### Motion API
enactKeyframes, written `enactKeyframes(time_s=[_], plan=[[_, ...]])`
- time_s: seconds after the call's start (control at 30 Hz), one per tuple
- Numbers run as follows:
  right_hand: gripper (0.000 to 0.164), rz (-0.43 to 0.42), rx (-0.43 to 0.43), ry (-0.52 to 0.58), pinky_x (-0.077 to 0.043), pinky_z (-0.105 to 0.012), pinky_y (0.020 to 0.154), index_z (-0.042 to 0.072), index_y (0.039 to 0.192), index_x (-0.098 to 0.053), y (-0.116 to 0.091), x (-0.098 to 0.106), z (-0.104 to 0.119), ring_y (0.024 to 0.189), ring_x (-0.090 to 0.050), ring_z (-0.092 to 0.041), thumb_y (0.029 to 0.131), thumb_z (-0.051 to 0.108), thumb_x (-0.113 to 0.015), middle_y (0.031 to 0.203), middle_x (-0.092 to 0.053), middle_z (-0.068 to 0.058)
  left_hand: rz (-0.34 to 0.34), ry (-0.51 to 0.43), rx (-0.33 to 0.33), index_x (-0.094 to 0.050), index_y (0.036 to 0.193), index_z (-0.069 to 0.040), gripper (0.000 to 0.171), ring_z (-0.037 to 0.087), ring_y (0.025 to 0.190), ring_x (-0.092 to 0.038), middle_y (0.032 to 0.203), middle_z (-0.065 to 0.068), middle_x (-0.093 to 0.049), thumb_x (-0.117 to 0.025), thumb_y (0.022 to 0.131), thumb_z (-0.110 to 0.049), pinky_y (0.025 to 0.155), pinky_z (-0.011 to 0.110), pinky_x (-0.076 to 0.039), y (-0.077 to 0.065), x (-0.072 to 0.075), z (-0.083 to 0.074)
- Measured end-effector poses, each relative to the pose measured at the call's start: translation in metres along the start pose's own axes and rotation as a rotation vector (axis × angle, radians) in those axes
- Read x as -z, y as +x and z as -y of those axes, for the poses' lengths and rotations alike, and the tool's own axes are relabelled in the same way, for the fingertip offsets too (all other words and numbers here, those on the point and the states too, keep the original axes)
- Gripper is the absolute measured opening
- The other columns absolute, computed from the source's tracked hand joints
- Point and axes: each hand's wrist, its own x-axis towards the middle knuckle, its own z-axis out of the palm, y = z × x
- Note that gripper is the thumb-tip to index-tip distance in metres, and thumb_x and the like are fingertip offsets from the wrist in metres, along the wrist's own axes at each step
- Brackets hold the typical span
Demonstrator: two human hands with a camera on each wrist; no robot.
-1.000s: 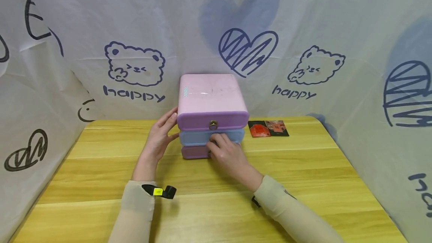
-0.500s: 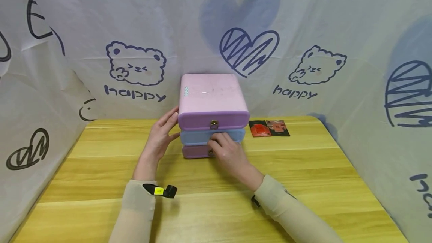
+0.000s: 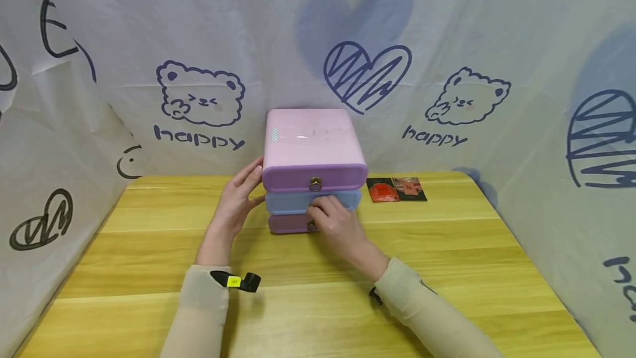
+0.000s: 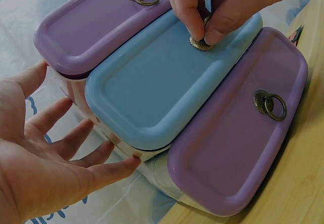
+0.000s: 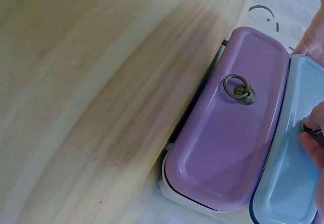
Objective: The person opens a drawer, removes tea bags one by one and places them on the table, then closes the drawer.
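Note:
A small drawer box with a pink top stands at the back of the table. Its front has a purple top drawer, a blue middle drawer and a purple bottom drawer. All three look closed or nearly so. My right hand pinches the brass ring pull of the blue drawer between thumb and finger. My left hand has its fingers spread, with fingertips against the box's left side. Ring pulls on the purple drawers hang free.
Two small dark-and-red packets lie on the wooden table right of the box. A white cloth with bear and heart drawings hangs behind and at both sides, close to the box's back.
The view has shifted very slightly. Both hands keep the same places at the box, and the drawers show no visible movement.

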Motion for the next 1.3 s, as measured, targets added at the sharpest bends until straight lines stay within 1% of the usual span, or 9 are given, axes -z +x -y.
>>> enactKeyframes(time_s=[0.33, 0.47, 0.63, 0.87, 1.07, 1.3], plan=[[0.021, -0.001, 0.026, 0.016, -0.051, -0.025, 0.072, 0.008, 0.092, -0.065, -0.003, 0.004, 0.001, 0.090, -0.051, -0.016, 0.085, -0.004, -0.048, 0.096, -0.060, -0.004, -0.010, 0.014, 0.006, -0.049, 0.132, -0.025, 0.049, 0.018, 0.119, -0.038, 0.138, 0.005, -0.041, -0.059, 0.087, -0.040, 0.097, 0.057, -0.034, 0.001, 0.000, 0.001], [0.018, -0.001, 0.034, 0.015, -0.052, -0.025, 0.069, 0.009, 0.091, -0.065, -0.004, 0.006, 0.002, 0.089, -0.052, -0.016, 0.087, 0.000, -0.050, 0.095, -0.060, -0.004, -0.003, 0.005, 0.002, -0.048, 0.132, -0.024, 0.049, 0.018, 0.119, -0.038, 0.138, 0.005, -0.041, -0.058, 0.087, -0.040, 0.097, 0.058, -0.033, 0.000, 0.000, 0.001], [0.018, -0.024, 0.058, 0.019, -0.052, -0.025, 0.069, 0.009, 0.090, -0.065, -0.006, 0.007, 0.004, 0.089, -0.052, -0.016, 0.091, 0.005, -0.048, 0.094, -0.060, -0.004, -0.008, 0.010, 0.003, -0.049, 0.131, -0.025, 0.049, 0.017, 0.119, -0.039, 0.137, 0.004, -0.042, -0.059, 0.086, -0.040, 0.096, 0.058, -0.033, 0.000, -0.001, 0.000], [0.016, -0.012, 0.082, 0.016, -0.052, -0.026, 0.072, 0.008, 0.091, -0.066, -0.008, 0.015, 0.009, 0.090, -0.053, -0.017, 0.090, 0.004, -0.050, 0.093, -0.061, -0.005, -0.017, 0.021, 0.009, -0.049, 0.131, -0.025, 0.050, 0.017, 0.119, -0.038, 0.138, 0.004, -0.041, -0.059, 0.086, -0.041, 0.097, 0.059, -0.032, 0.001, 0.000, 0.000], [0.022, -0.036, 0.113, 0.033, -0.052, -0.026, 0.073, 0.007, 0.091, -0.066, -0.010, 0.021, 0.014, 0.090, -0.053, -0.017, 0.094, 0.007, -0.044, 0.092, -0.061, -0.006, -0.015, 0.015, 0.005, -0.049, 0.131, -0.025, 0.049, 0.018, 0.120, -0.038, 0.138, 0.005, -0.042, -0.059, 0.086, -0.041, 0.097, 0.060, -0.032, 0.001, 0.000, 0.001], [0.020, -0.017, 0.135, 0.050, -0.051, -0.026, 0.078, 0.007, 0.093, -0.066, -0.014, 0.029, 0.022, 0.092, -0.052, -0.016, 0.093, 0.007, -0.046, 0.094, -0.060, -0.006, -0.011, 0.025, 0.003, -0.048, 0.132, -0.024, 0.050, 0.020, 0.120, -0.037, 0.139, 0.006, -0.040, -0.059, 0.086, -0.041, 0.097, 0.060, -0.031, 0.001, 0.000, 0.001]])
